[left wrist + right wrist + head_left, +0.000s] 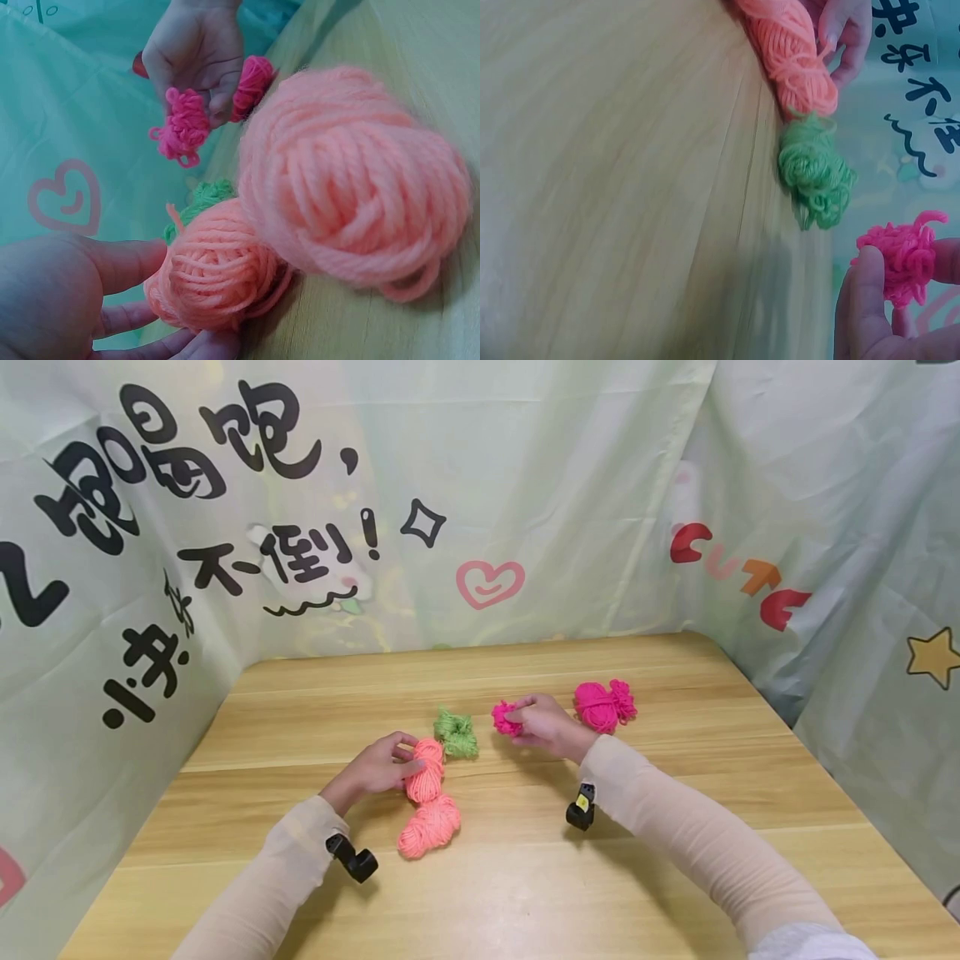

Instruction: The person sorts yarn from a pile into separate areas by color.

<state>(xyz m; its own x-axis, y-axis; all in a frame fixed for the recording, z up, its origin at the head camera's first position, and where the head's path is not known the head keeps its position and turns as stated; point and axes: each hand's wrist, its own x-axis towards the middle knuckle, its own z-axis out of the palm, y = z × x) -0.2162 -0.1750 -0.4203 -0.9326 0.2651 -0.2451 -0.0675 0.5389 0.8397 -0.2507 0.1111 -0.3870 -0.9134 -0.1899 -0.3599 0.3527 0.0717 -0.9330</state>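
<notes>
My left hand (pixel 377 767) holds the far ball of coral yarn (pixel 426 770) between thumb and fingers, low at the table. A second ball of coral yarn (pixel 430 828) lies against it on the near side, looming large in the left wrist view. Touching or just beyond the far coral ball is a small bundle of green yarn (pixel 815 172). With thumb and fingertips my right hand (pixel 551 727) pinches a small ball of hot pink yarn (pixel 901 259), which appears raised above the table to the right of the green bundle.
Behind my right hand, a larger ball of magenta yarn (pixel 597 707) with a smaller tuft at its side lies on the wooden table (pixel 510 893). A printed cloth curtain (pixel 570 510) hangs round the back and sides. Each wrist carries a black camera mount (pixel 352 860).
</notes>
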